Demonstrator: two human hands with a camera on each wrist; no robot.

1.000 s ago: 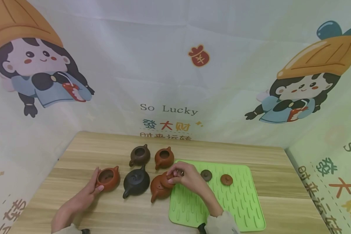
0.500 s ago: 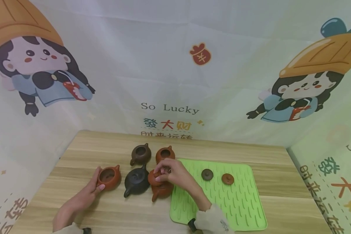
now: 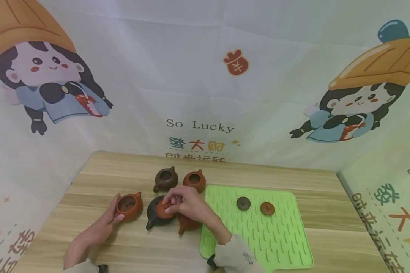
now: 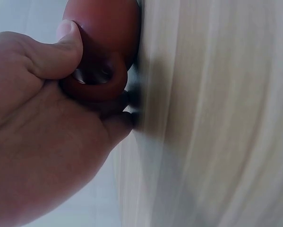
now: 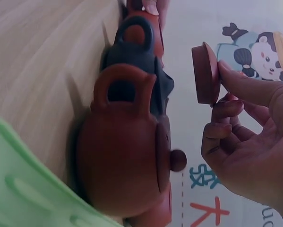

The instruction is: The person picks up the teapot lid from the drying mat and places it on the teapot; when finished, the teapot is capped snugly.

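Observation:
My left hand [image 3: 104,222] holds a reddish-brown lidless teapot [image 3: 134,217] at the left of the table, thumb and fingers on either side of its loop handle [image 4: 96,92]. My right hand [image 3: 189,204] pinches a reddish lid [image 3: 163,211] by its knob, above the black teapot [image 3: 153,219]. In the right wrist view the held lid [image 5: 205,74] hangs apart from the teapots. Partly hidden under the right hand in the head view, a lidded red teapot [image 5: 120,161] shows whole handle and knob in the right wrist view.
Behind stand two open teapots, one dark brown [image 3: 171,185] and one orange-brown [image 3: 199,183]. On the right lies a green ridged mat [image 3: 259,239], bearing a dark lid [image 3: 243,203] and an orange-brown lid [image 3: 267,208]. A printed cloth [image 3: 191,76] hangs behind the wooden table [image 3: 150,254].
My right hand has carried the lid leftward, from over the lidded red teapot to over the black one. My left hand keeps its hold on the open teapot.

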